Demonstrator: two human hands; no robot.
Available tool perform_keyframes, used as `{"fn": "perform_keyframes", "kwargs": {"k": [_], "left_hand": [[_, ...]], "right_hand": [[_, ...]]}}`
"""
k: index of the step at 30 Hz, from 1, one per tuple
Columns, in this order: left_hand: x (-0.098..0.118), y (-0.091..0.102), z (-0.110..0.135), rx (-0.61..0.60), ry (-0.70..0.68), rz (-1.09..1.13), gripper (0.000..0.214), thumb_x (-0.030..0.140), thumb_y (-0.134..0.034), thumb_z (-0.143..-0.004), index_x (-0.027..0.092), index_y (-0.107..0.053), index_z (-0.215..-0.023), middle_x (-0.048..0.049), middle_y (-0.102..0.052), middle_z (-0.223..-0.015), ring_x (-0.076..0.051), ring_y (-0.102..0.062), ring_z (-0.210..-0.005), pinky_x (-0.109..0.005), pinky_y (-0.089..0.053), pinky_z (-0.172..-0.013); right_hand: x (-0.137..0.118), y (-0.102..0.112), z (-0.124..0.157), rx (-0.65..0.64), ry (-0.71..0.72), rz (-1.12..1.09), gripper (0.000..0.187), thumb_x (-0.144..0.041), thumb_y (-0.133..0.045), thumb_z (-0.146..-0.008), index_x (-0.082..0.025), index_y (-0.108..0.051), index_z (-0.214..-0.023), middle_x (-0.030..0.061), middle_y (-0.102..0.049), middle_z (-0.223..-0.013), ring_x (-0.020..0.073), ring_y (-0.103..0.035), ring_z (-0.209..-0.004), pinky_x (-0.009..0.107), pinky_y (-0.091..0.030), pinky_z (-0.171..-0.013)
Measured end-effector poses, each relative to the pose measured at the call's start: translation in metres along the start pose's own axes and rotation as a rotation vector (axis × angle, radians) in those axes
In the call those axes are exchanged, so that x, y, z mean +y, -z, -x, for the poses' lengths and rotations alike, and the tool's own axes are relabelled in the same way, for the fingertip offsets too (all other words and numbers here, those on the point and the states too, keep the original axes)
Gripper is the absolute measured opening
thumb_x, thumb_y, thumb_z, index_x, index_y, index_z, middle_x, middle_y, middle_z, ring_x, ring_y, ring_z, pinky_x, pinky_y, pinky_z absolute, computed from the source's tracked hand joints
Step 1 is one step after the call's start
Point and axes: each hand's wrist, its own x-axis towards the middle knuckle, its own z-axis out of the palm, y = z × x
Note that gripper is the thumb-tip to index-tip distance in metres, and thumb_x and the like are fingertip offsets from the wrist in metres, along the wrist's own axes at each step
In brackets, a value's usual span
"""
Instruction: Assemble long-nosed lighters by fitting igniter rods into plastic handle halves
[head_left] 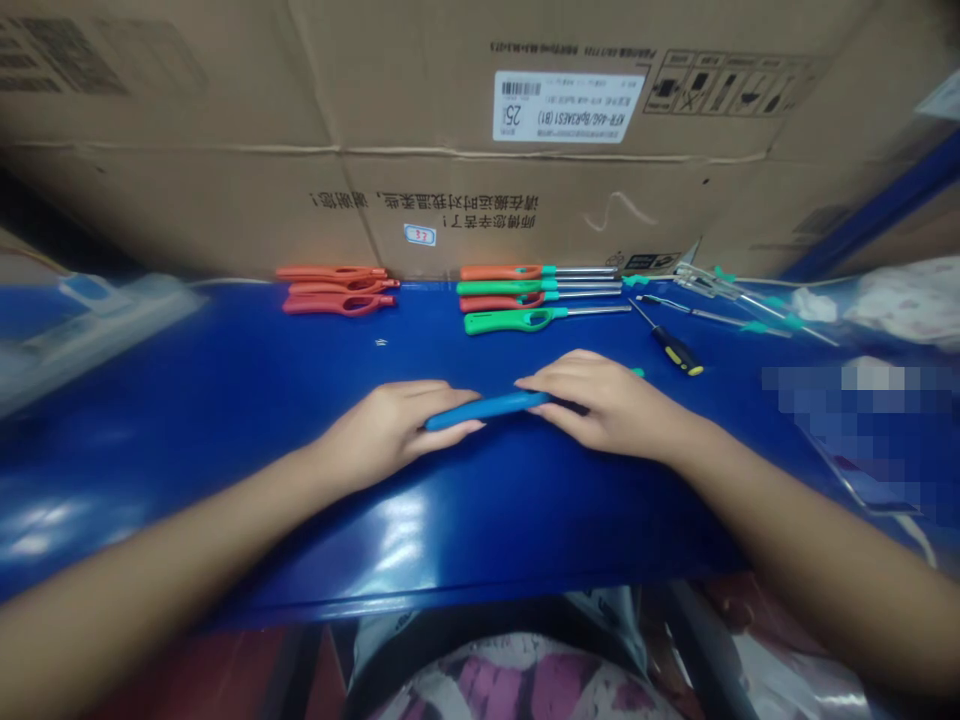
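The blue handle (491, 407) is long, thin and smooth, and it bends just a little. It is up in front of the person, above the shiny blue surface (247, 430), between the two hands. Its left end sits in the left hand (390, 425), which pinches it between thumb and fingers. Its right end is in the right hand (600, 405), pinched the same way. The fingers cover both ends, so I cannot tell what shape they have.

Far left, there is a blurry white thing (112, 330), and I cannot tell what it is. Next, near the back, three orange-red handles (337, 303) lie close together in a pile. Just in front of them are tiny pale bits (381, 343). Behind everything stands a big brown cardboard box (247, 100) with upside-down writing and a white label (568, 107).

In the middle, past the hands, four lighters (504, 322) lie side by side: orange, green, red and green. Their thin metal tips point right. A black and yellow screwdriver (675, 352) lies at a slant near the tips, beyond the right hand. Farther right are metal rods (739, 310) with green ends, then a crumpled white tissue (814, 305) and a white cloth (911, 300).
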Motion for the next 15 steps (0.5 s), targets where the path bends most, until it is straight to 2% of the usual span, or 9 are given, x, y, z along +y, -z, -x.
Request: {"fn": "perform_keyframes", "kwargs": {"k": [6,10,15], "left_hand": [[0.0011,0.0024,0.0008,-0.037,0.022,-0.026,0.031,0.037,-0.057,-0.1,0.015,-0.069,-0.118,-0.0056,-0.075,-0.101,-0.016,-0.071,-0.086,-0.023,-0.055,-0.083],[0.0044,-0.0023,0.0003,-0.078,0.087,-0.087,0.035,0.039,-0.052,-0.102,0.015,-0.065,-0.123,-0.0073,-0.072,-0.105,-0.019,-0.07,-0.091,-0.028,-0.055,-0.084],[-0.0013,-0.0032,-0.0024,-0.094,0.148,-0.058,0.034,0.037,-0.044,-0.105,0.014,-0.061,-0.123,-0.0095,-0.069,-0.111,-0.021,-0.068,-0.098,-0.031,-0.054,-0.088]], "right_hand": [[0.0057,0.0041,0.0025,0.027,-0.004,0.013,0.019,-0.019,-0.052,-0.099,-0.017,-0.07,-0.106,0.0088,-0.077,-0.105,0.0216,-0.071,-0.095,0.037,-0.052,-0.088],[0.0035,0.0016,0.0006,-0.005,-0.047,0.074,0.021,-0.021,-0.051,-0.101,-0.016,-0.068,-0.112,0.0103,-0.076,-0.109,0.0234,-0.071,-0.099,0.039,-0.051,-0.09],[0.0029,-0.0033,-0.0017,-0.015,-0.111,0.075,0.025,-0.028,-0.052,-0.101,-0.016,-0.067,-0.116,0.0104,-0.075,-0.112,0.0242,-0.069,-0.102,0.039,-0.052,-0.091]]}}
